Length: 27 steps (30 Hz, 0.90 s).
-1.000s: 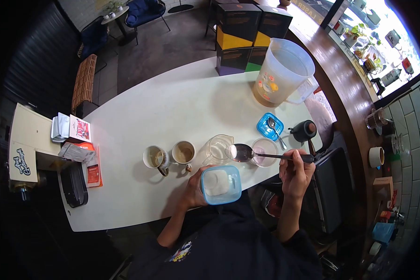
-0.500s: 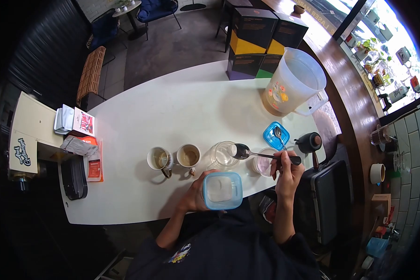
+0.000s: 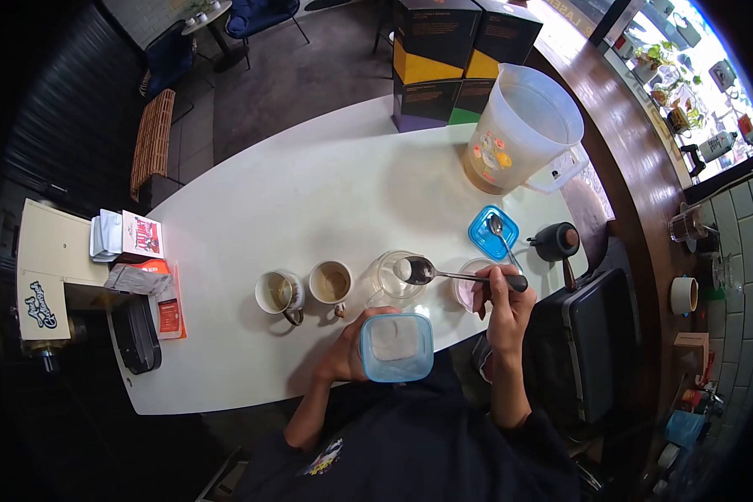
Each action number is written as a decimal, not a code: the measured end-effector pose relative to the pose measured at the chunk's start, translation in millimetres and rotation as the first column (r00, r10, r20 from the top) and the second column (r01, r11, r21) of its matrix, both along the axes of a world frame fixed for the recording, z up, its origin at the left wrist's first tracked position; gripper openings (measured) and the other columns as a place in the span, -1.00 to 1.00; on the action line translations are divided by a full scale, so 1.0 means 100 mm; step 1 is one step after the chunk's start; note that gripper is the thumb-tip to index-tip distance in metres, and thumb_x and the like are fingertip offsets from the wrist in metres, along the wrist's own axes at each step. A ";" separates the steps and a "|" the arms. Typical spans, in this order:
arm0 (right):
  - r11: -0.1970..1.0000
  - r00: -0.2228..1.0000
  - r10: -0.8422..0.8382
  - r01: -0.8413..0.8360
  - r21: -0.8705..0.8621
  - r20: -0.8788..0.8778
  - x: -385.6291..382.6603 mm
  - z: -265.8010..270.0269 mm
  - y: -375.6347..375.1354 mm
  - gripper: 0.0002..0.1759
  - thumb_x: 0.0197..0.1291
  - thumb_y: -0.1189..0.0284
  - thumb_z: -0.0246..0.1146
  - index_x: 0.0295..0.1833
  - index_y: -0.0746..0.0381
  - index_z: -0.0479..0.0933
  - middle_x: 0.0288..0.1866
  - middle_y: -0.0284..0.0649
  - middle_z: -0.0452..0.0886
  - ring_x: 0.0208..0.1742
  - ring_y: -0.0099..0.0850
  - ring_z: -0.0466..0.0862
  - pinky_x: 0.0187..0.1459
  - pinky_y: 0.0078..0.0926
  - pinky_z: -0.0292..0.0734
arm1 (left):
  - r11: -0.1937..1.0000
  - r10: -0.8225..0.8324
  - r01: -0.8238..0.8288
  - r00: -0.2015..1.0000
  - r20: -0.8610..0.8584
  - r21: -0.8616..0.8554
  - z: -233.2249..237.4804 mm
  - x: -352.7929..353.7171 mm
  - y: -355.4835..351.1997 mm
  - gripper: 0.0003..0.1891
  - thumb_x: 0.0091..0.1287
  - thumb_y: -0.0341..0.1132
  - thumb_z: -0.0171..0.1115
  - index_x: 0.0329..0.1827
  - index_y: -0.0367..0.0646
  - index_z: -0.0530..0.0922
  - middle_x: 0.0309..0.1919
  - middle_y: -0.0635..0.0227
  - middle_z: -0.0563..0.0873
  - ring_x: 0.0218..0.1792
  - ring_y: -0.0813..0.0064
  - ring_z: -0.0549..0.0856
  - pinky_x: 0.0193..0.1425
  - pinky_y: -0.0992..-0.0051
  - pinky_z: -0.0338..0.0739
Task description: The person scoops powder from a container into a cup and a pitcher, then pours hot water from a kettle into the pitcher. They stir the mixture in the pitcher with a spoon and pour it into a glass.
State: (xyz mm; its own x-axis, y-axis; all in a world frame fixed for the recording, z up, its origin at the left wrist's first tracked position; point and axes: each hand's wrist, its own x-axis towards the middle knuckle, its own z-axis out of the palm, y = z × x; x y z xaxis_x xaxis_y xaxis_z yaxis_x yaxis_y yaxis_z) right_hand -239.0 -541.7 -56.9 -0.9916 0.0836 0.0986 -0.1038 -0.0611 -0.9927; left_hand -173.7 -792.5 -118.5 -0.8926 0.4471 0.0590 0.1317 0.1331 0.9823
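Note:
My left hand (image 3: 343, 351) grips a blue-rimmed plastic container (image 3: 397, 347) with white contents, near the table's front edge. In my right hand (image 3: 504, 314) is the dark handle of a spoon (image 3: 452, 275). Its bowl is over a clear glass vessel (image 3: 385, 284) and seems to carry something white. Beneath my right hand, partly hidden, stands a small clear container (image 3: 466, 293) with pinkish contents. Two mugs, one patterned (image 3: 278, 292) and one with brownish contents (image 3: 330, 283), stand left of the glass vessel. A blue lid (image 3: 487, 230) has a second spoon (image 3: 499, 233) resting on it.
A large plastic pitcher (image 3: 523, 125) with some brown liquid stands at the back right, beside stacked black boxes (image 3: 431, 67). A dark pot-like vessel (image 3: 555, 242) is at the right edge. Packets (image 3: 142, 278) and a beige machine (image 3: 50, 268) stand at left.
The camera view has shifted slightly. Both hands keep their holds, and the spoon stays over the glass vessel, with its bowl at nearly the same place.

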 end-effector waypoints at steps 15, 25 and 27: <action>0.996 0.999 0.030 -0.028 0.089 -0.016 0.04 0.10 -0.07 -0.77 0.45 0.52 0.10 -0.21 0.44 0.59 -0.47 -0.27 0.54 -0.54 -0.60 0.50 -0.50 -0.64 0.33 | 0.999 -0.037 0.037 0.999 0.005 0.023 -0.04 -0.01 -0.02 -0.02 -0.28 -0.35 0.63 0.36 -0.15 0.35 0.32 0.14 0.45 0.38 0.24 0.47 0.46 0.32 0.34; 0.951 0.992 0.088 -0.055 0.306 -0.094 0.07 0.22 -0.07 -0.85 0.36 0.62 0.13 -0.20 0.44 0.59 -0.46 -0.19 0.53 -0.54 -0.51 0.51 -0.47 -0.56 0.37 | 1.000 -0.029 0.029 0.997 -0.069 0.000 -0.08 -0.05 0.00 -0.03 -0.29 -0.35 0.64 0.33 -0.15 0.35 0.34 0.11 0.44 0.37 0.19 0.47 0.45 0.29 0.35; 0.964 0.993 0.068 -0.039 0.264 -0.100 0.07 0.23 -0.06 -0.87 0.35 0.63 0.13 -0.20 0.44 0.59 -0.46 -0.19 0.53 -0.54 -0.51 0.51 -0.46 -0.56 0.37 | 1.000 -0.021 0.022 0.999 -0.047 0.002 -0.07 -0.05 0.01 -0.03 -0.29 -0.36 0.63 0.33 -0.16 0.35 0.33 0.10 0.44 0.37 0.18 0.47 0.45 0.29 0.35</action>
State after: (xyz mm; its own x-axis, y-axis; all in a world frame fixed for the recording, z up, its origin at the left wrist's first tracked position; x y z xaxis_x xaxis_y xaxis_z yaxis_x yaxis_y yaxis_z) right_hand -232.3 -547.6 -34.3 -0.9764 -0.0121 0.2155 -0.2138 0.1906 -0.9581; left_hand -178.4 -791.9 -125.1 -0.8789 0.4659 0.1023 0.1809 0.1270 0.9753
